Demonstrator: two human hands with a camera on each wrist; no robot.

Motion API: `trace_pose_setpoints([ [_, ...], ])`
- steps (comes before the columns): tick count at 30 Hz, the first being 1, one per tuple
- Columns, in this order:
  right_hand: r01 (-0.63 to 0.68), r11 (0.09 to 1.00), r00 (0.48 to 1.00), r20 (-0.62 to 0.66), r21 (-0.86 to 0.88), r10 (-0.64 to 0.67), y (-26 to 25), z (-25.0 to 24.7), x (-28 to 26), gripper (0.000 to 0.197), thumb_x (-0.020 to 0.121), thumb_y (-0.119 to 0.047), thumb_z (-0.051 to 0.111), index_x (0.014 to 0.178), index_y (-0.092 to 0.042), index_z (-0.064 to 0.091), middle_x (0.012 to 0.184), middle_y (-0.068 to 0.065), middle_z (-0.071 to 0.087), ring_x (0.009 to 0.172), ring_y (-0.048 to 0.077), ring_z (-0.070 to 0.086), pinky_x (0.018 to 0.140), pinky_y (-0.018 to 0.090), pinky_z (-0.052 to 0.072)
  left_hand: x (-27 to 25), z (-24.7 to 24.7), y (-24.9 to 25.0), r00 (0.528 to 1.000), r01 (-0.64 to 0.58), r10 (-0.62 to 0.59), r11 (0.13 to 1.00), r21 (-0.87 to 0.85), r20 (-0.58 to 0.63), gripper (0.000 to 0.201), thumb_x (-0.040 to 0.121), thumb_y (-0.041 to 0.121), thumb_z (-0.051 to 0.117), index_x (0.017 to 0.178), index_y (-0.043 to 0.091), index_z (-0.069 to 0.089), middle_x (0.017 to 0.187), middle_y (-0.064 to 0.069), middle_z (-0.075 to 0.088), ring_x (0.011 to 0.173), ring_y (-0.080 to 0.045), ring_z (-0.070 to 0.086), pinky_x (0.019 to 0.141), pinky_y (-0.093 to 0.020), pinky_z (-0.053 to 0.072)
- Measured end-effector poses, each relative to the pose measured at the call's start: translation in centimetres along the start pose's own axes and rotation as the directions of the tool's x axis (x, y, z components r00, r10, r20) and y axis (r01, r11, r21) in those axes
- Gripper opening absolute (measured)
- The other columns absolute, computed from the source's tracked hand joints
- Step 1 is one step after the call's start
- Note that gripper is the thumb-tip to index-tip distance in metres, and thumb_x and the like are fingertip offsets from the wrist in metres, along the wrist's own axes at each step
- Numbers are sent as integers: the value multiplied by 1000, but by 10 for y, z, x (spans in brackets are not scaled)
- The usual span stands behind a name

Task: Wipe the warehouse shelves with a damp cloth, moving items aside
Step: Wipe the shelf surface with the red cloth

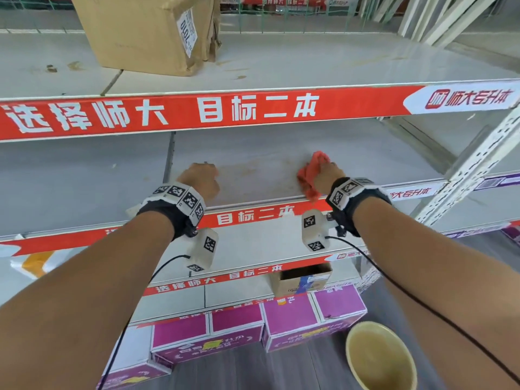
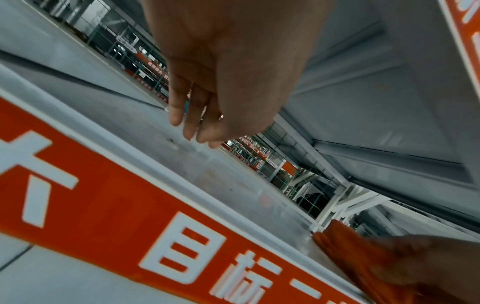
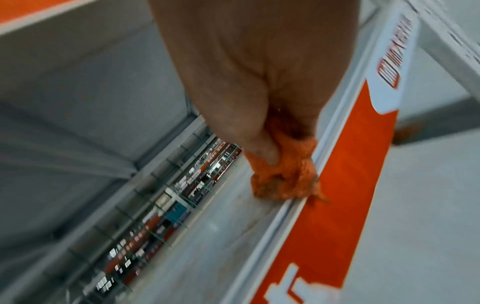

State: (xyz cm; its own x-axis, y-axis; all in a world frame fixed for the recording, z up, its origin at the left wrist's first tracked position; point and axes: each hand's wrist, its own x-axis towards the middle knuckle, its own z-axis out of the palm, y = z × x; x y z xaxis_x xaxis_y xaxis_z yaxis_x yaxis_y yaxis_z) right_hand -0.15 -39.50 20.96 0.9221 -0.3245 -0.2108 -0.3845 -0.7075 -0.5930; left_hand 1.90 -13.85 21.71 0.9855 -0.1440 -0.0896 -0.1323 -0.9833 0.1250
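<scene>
My right hand (image 1: 327, 175) grips a bunched orange-red cloth (image 1: 311, 173) and presses it on the grey shelf board (image 1: 253, 170) near its front lip. In the right wrist view the cloth (image 3: 285, 176) bulges out below my curled fingers, against the shelf's white edge rail. My left hand (image 1: 201, 178) is over the same shelf, a forearm's width to the left, holding nothing. In the left wrist view its fingers (image 2: 192, 115) hang loosely just above the stained board; the cloth (image 2: 348, 246) shows at lower right.
A cardboard box (image 1: 146, 32) stands on the shelf above, behind a red banner strip (image 1: 197, 111). A white slotted upright (image 1: 472, 164) rises at the right. Purple cartons (image 1: 289, 316) and a yellow bucket (image 1: 380, 358) sit on the floor below.
</scene>
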Motion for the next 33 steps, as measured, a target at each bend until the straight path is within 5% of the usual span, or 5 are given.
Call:
trace_pose_setpoints([
  [2, -10, 998, 997, 81, -63, 15, -4, 3, 7, 47, 92, -27, 47, 133, -6, 46, 131, 15, 54, 117, 30, 56, 99, 37, 48, 0, -4, -11, 993, 76, -90, 984, 162, 82, 34, 90, 7, 41, 119, 6, 58, 126, -11, 58, 114, -31, 57, 83, -37, 48],
  [7, 12, 980, 1000, 16, -200, -9, -42, 19, 25, 25, 100, -17, 37, 121, -11, 49, 134, 15, 53, 124, 30, 51, 99, 31, 40, 0, -3, -32, 976, 81, -149, 924, 374, 158, 34, 94, 5, 42, 126, -3, 53, 128, -16, 54, 114, -33, 57, 90, -39, 50],
  [21, 246, 956, 958, 188, -160, -215, -117, 87, 14, 48, 99, -11, 36, 145, -1, 29, 146, 16, 37, 132, 33, 40, 109, 33, 35, 11, -21, -43, 957, 243, -272, 942, 229, 102, 32, 96, 10, 42, 123, -2, 53, 122, -15, 60, 112, -29, 59, 88, -35, 48],
  [26, 417, 901, 885, 280, -120, -373, -116, 94, 5, 35, 93, -11, 43, 128, -5, 46, 128, 16, 53, 117, 31, 53, 100, 33, 43, 15, -20, -36, 961, 244, -267, 939, 244, 66, 30, 96, 8, 41, 119, -3, 55, 120, -17, 61, 110, -32, 59, 89, -37, 48],
  [33, 528, 772, 838, 365, -353, -407, -117, 71, 9, 45, 91, -8, 51, 135, -14, 51, 143, 6, 46, 129, 27, 45, 108, 29, 36, 0, -21, -30, 976, 200, -215, 948, 248, 36, 32, 95, 4, 38, 121, -5, 53, 125, -20, 58, 115, -34, 57, 89, -36, 47],
])
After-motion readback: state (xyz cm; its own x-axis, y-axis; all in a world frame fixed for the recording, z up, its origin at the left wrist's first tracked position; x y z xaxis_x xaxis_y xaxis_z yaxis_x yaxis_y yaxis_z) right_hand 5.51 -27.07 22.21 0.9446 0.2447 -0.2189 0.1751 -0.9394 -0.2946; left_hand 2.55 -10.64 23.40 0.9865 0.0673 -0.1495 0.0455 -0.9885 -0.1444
